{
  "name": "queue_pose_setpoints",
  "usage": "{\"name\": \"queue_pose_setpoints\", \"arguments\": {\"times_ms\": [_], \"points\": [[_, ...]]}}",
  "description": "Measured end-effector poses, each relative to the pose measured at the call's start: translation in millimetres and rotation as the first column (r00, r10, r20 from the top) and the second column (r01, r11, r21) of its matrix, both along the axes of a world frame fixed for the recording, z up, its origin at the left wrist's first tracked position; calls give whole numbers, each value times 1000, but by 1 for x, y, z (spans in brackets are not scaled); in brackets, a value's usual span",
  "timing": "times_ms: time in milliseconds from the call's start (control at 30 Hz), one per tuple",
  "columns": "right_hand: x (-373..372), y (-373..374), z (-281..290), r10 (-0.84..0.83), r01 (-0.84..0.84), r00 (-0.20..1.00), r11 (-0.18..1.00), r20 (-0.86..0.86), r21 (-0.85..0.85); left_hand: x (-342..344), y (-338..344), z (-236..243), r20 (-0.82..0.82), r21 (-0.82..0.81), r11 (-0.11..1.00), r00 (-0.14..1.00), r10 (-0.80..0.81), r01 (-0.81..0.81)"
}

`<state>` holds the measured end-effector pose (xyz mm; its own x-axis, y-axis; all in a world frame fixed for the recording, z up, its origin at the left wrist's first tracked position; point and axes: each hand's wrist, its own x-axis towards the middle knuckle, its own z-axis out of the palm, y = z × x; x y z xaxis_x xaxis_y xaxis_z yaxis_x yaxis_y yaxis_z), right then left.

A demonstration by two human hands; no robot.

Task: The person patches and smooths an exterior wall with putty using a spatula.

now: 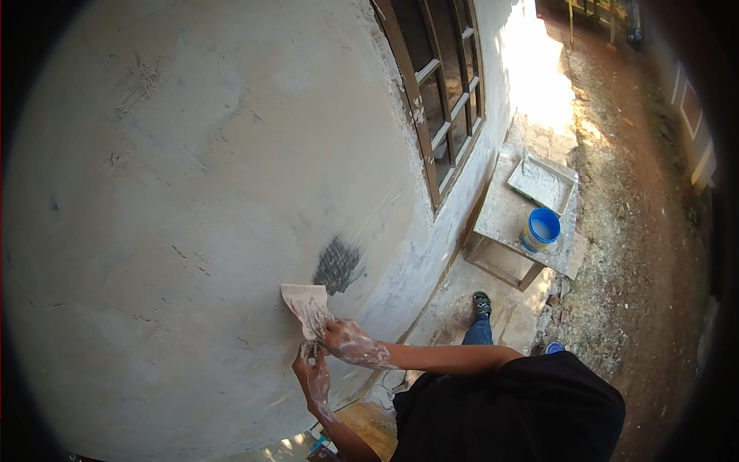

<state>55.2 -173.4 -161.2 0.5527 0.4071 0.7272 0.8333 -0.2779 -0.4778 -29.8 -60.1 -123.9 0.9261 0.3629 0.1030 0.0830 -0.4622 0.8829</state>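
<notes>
A pale, wide-bladed putty scraper [306, 299], smeared with white paste, is held up close to the plastered wall [192, 192]. My right hand [352, 343] is closed around it just below the blade, its fingers and wrist coated in white. My left hand [314, 383], also streaked white, comes up from below with its fingertips pinched at the scraper's lower end. Part of the handle is hidden between the two hands. Right beside the blade's upper corner, a rough dark grey patch [336, 264] stands out on the wall.
A window with a brown frame [419, 115] is set into the wall. At right, a low spattered wooden table [496, 219] carries a white-smeared tray [543, 183] and a blue-rimmed bucket [542, 228] with whitish contents. A dirt path [639, 192] runs beyond. My shoe [481, 302] rests near the table.
</notes>
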Motion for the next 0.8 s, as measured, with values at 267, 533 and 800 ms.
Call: {"name": "queue_pose_setpoints", "arguments": {"times_ms": [267, 533, 800], "points": [[109, -153, 54, -514, 619, 730, 776, -451, 117, -3, -6, 10, -52, 9, 1000, 999, 11, -11], [160, -120, 76, -483, 534, 840, 814, -247, 229, -7, -5, 0, -55, 3, 1000, 998, 24, -24], [13, -45, 48, 34, -29, 997, 997, -67, 69, 0, -8, -3, -35, 54, 998, 999, -19, 20]]}}
